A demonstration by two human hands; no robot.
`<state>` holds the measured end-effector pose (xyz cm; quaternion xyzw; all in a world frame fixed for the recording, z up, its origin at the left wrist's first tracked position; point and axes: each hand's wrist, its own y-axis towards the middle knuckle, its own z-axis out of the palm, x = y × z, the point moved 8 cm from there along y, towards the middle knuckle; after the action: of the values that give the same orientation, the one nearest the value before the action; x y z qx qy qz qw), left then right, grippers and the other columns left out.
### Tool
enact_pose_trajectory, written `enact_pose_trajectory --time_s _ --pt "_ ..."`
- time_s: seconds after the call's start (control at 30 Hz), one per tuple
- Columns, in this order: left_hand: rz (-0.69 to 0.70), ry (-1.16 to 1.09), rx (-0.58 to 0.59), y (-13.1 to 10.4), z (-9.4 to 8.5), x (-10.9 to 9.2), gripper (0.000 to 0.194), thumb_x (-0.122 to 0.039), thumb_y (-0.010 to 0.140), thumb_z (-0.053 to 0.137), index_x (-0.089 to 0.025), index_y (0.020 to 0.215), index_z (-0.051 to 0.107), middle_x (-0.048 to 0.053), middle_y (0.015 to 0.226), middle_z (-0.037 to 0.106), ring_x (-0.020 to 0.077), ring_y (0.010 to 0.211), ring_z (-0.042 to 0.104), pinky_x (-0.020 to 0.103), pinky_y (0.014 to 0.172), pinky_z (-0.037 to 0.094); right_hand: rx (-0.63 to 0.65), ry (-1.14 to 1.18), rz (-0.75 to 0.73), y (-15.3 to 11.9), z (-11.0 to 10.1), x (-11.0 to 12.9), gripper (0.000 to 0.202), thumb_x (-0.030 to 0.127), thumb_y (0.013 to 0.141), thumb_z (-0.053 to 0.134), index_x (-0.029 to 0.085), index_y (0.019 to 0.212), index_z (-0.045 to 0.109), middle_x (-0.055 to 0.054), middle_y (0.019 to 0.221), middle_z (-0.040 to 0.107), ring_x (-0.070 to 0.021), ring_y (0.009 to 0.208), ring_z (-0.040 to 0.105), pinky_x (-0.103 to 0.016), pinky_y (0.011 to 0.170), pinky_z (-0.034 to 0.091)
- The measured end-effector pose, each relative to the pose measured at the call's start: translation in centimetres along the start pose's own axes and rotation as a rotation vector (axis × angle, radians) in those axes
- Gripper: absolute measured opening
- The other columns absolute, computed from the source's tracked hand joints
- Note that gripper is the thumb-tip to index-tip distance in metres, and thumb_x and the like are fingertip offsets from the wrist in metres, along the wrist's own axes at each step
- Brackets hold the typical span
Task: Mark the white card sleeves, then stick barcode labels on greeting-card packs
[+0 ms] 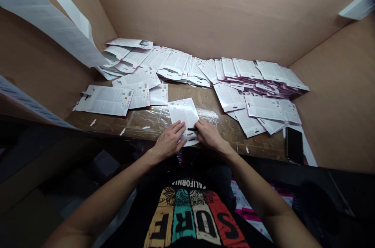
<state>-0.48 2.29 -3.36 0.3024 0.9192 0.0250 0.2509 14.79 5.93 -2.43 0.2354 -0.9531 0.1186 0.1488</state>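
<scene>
The person's left hand (169, 138) lies on the white packet (184, 113) at the near edge of the table (136, 121), fingers extended, thumb apart. The right hand (211, 134), fingers curled closed, grips a slim black tool (191, 129) above the packet's near right part.

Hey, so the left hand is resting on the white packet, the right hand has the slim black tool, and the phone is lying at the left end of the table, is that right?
Not quite: the phone lies at the right end of the table, as the head view shows. The rest of your statement holds.
</scene>
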Motion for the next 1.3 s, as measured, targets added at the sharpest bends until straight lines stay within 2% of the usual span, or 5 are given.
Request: enact_pose_trajectory --time_s 0.27,0.73,1.0,1.2,1.3 --pt "0.073 0.051 0.119 -0.4 -0.1 -0.5 0.087 -0.064 0.086 0.08 -0.009 0.149 0.054 0.023 0.167 0.045 0.0383 0.16 0.036 0.055 0.131 0.033 0.355 0.517 -0.433 -5.7 -1.9 3.3 0.018 0.041 0.099 0.072 0.023 0.101 0.074 -0.002 0.098 0.072 -0.0191 0.087 0.066 -0.029 0.08 0.053" --pt "0.098 0.173 0.061 -0.4 0.1 -0.2 0.046 -0.04 0.106 0.058 -0.033 0.152 0.06 0.013 0.152 0.061 0.0387 0.147 0.049 0.06 0.113 0.046 -0.231 0.083 0.278 -2.3 -0.3 -2.5 0.037 0.048 0.101 0.067 0.019 0.124 0.064 -0.017 0.123 0.068 -0.0294 0.1 0.068 -0.035 0.079 0.049" --pt "0.133 0.159 0.012 -5.2 1.4 -1.9 0.04 -0.036 0.108 0.054 -0.026 0.145 0.064 0.012 0.141 0.07 0.0324 0.143 0.056 0.052 0.109 0.05 -0.164 1.082 0.258 -3.6 2.6 -1.3 0.031 0.045 0.083 0.078 0.024 0.101 0.065 -0.002 0.081 0.07 -0.0241 0.075 0.066 -0.034 0.069 0.052" --pt "-0.491 0.311 -0.398 -5.2 -13.2 13.5 0.056 -0.041 0.11 0.036 -0.017 0.159 0.048 0.019 0.166 0.047 0.0365 0.157 0.037 0.063 0.125 0.035 -0.391 1.162 0.416 -1.6 -8.6 -10.5 0.051 0.046 0.071 0.089 0.023 0.114 0.072 0.0 0.071 0.061 -0.0152 0.05 0.048 -0.033 0.051 0.039" --pt "-0.926 0.384 -0.218 -7.3 -17.7 21.0 0.062 -0.051 0.108 0.037 -0.008 0.149 0.056 0.03 0.16 0.048 0.05 0.152 0.039 0.073 0.119 0.033 -0.957 0.671 0.515 -4.1 -18.5 -18.3 0.044 0.054 0.085 0.078 0.021 0.115 0.074 -0.013 0.085 0.067 -0.0214 0.059 0.057 -0.043 0.057 0.043"
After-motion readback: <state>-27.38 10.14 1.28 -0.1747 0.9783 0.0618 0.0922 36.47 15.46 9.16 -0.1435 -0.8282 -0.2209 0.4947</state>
